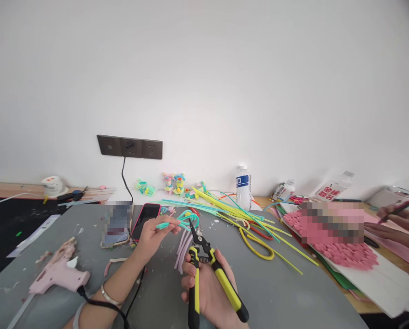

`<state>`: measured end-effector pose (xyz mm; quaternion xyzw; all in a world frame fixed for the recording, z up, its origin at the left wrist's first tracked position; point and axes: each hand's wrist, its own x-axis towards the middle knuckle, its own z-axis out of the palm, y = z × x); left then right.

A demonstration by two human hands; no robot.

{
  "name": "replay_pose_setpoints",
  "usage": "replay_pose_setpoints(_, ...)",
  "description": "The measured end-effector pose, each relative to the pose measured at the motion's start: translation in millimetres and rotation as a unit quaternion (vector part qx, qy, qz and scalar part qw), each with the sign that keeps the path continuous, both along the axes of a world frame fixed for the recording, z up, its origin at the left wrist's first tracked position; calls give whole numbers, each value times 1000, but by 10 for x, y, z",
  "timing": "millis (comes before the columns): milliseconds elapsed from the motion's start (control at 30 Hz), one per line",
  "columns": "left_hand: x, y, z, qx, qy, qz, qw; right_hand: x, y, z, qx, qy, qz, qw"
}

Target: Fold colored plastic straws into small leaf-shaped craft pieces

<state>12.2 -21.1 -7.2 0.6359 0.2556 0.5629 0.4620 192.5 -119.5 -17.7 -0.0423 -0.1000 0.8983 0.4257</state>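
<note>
Head view, places relative to pliers [201, 242]: right hand [211, 290] wrapped round their spread handles. Left hand [154, 237] pinching teal stems [184, 224], just beyond-left of pliers. Bottle [243, 191] beyond-right of pliers, upright, capped; contents unclear. Farther right: tilted bottle [334, 186], can [390, 199]; contents can't tell.

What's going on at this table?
A person is working with soft craft stems. The left hand holds a bunch of teal stems, looped at one end. The right hand grips pliers, handles spread, the tip close to those loops. Yellow stems lie beyond, a pink glue gun rests at left, and another person's hand shows at far right.
</note>
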Motion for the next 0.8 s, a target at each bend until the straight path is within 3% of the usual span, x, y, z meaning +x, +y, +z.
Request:
replay_pose_setpoints(333,9,-15,63,12,-3,-46,999,133,3,-33,5,6,-24,1000)
replay_pose_setpoints(500,-6,16,22,15,9,-64,998,257,-60,24,32,25,-31,999)
replay_pose_setpoints(633,9,37,-33,-25,-51,-33,998,308,-125,138,77,12,-4,997)
replay_pose_setpoints(800,65,3,46,-111,-146,-30,983,251,-192,202,96,-13,8,995)
